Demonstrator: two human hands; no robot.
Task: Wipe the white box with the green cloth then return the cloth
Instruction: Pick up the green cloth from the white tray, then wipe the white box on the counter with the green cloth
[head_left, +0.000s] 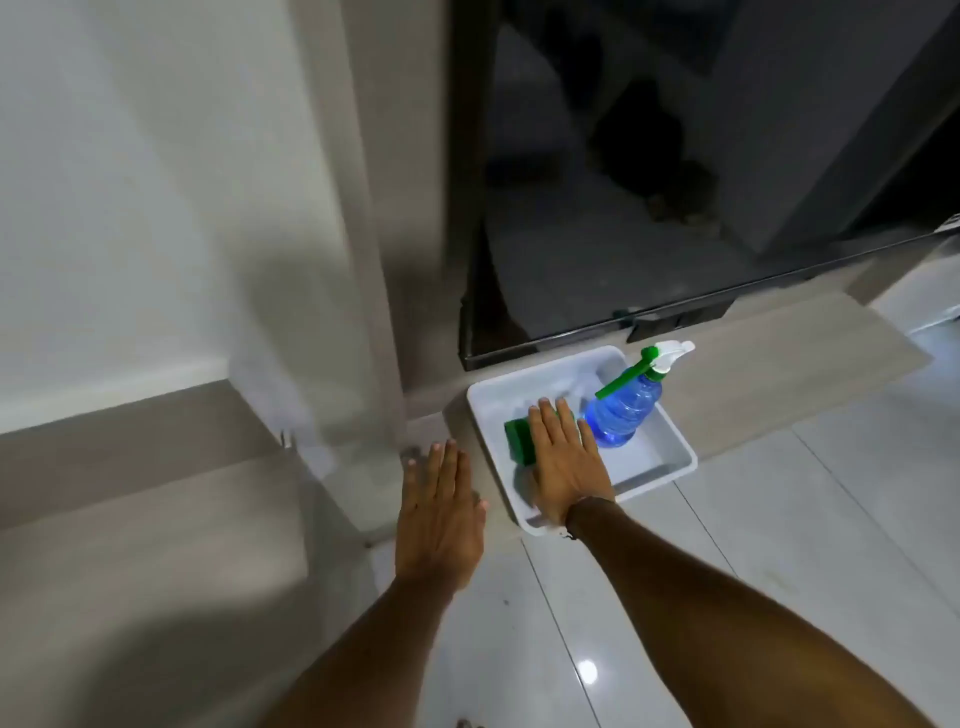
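Observation:
A white box (670, 441), a shallow open tray, sits on a low beige ledge by the floor. Inside it lies a folded green cloth (519, 436) at the left part. My right hand (563, 462) rests flat on top of the cloth with fingers extended, covering most of it. My left hand (441, 512) hovers flat and open to the left of the box, over the ledge, holding nothing. A blue spray bottle (623, 415) with a green and white trigger head lies in the right part of the box.
A dark glass door (597, 208) rises just behind the box. A beige door frame (374, 260) and a white wall (130, 182) stand at the left. Glossy white floor tiles (779, 545) spread in front and to the right.

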